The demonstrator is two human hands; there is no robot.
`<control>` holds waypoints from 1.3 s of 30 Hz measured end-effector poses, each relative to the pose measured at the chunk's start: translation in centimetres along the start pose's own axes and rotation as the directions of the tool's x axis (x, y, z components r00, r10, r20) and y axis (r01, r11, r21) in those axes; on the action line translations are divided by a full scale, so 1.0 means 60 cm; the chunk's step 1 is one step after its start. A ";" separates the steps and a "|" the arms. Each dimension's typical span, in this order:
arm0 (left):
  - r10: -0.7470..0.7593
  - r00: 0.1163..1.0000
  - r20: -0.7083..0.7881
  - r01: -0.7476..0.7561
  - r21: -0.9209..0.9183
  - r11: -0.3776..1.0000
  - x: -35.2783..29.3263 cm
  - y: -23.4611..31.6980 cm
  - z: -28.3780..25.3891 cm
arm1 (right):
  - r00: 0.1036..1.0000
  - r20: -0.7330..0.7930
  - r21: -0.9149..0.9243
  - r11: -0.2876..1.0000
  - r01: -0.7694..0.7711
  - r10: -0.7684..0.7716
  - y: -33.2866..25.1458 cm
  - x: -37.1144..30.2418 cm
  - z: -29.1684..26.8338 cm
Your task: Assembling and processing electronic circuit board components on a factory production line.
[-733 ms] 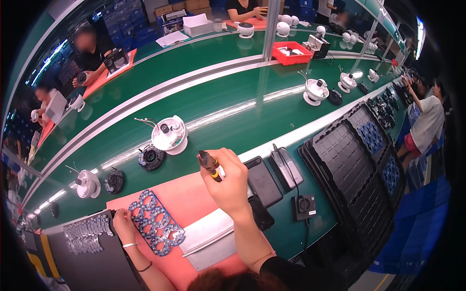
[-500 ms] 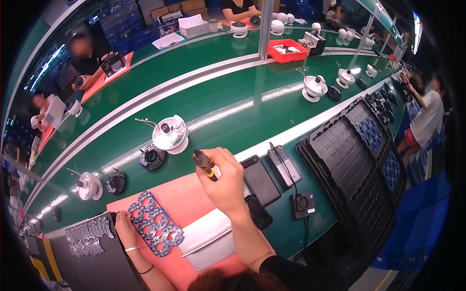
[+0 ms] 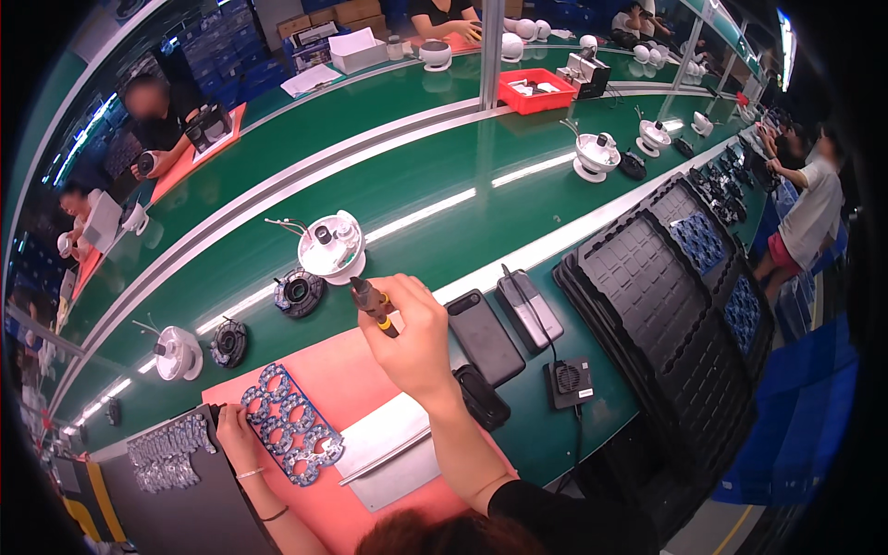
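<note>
The right hand point(image 3: 416, 338) grips the screwdriver point(image 3: 373, 306) tight near the white camera point(image 3: 331, 248), so keep it straight while the left hand point(image 3: 231, 430) presses the blue tray point(image 3: 291, 424) flat.

1. The worktop point(image 3: 416, 199), across the middle of the frame, has a smooth green surface with a glossy sheen that mirrors the lamps.
2. The mat point(image 3: 342, 388) at lower centre looks matt, salmon-pink and rubbery.
3. The stacked trays point(image 3: 647, 287) at right are black moulded plastic, dull.
4. The camera housing point(image 3: 331, 248) at centre is glossy white plastic.
</note>
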State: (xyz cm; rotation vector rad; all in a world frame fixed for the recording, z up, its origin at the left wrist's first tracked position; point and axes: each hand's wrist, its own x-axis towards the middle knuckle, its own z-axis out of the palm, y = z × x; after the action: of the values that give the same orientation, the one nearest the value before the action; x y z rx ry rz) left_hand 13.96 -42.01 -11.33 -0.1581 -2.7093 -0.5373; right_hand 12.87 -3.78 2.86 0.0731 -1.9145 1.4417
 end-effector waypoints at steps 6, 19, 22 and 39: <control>-0.056 0.998 -0.032 0.057 0.034 0.998 -0.023 -0.019 0.026 | 0.998 -0.048 -0.001 0.999 -0.050 0.049 0.024 -0.001 -0.001; 0.011 0.823 0.567 0.138 -0.219 0.966 0.061 0.183 -0.132 | 0.417 0.706 -0.527 0.818 -0.230 0.572 0.119 -0.017 -0.031; 0.187 0.843 0.505 -0.019 -0.320 0.947 0.121 0.232 -0.112 | 0.369 0.724 -0.527 0.812 -0.250 0.583 0.133 -0.024 -0.031; 0.058 0.981 0.184 0.022 -0.403 0.915 0.385 0.343 0.258 | 0.937 0.339 -0.407 0.911 0.068 0.082 0.076 -0.015 -0.034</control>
State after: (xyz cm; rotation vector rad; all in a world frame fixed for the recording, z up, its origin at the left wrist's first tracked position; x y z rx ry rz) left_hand -8.91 -16.21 -8.72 -0.3608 -2.7387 -1.1282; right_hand 12.52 -0.65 -1.16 0.1302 -2.4802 1.0446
